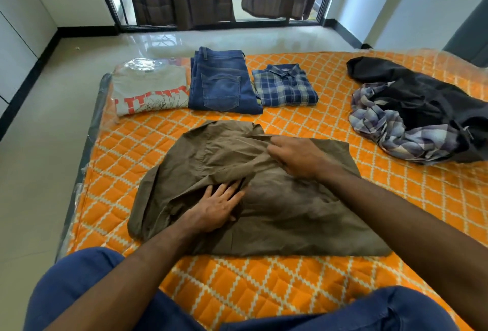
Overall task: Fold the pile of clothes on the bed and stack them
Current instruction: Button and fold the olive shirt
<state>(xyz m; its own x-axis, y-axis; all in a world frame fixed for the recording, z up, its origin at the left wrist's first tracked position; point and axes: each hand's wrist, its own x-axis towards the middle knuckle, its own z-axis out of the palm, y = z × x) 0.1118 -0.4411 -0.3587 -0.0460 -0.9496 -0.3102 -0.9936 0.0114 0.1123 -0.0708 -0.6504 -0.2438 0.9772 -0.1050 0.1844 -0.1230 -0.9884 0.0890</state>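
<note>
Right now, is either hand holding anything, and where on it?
The right hand pinches a fold of the brown cotton shirt near its collar end. The left hand lies flat on the shirt's middle, pressing, not gripping.

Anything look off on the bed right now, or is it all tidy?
Mostly tidy: the T-shirt, jeans and checked shirt lie folded side by side, not stacked. The brown shirt is half-folded. On the right, dark clothes and a plaid shirt lie crumpled.
</note>
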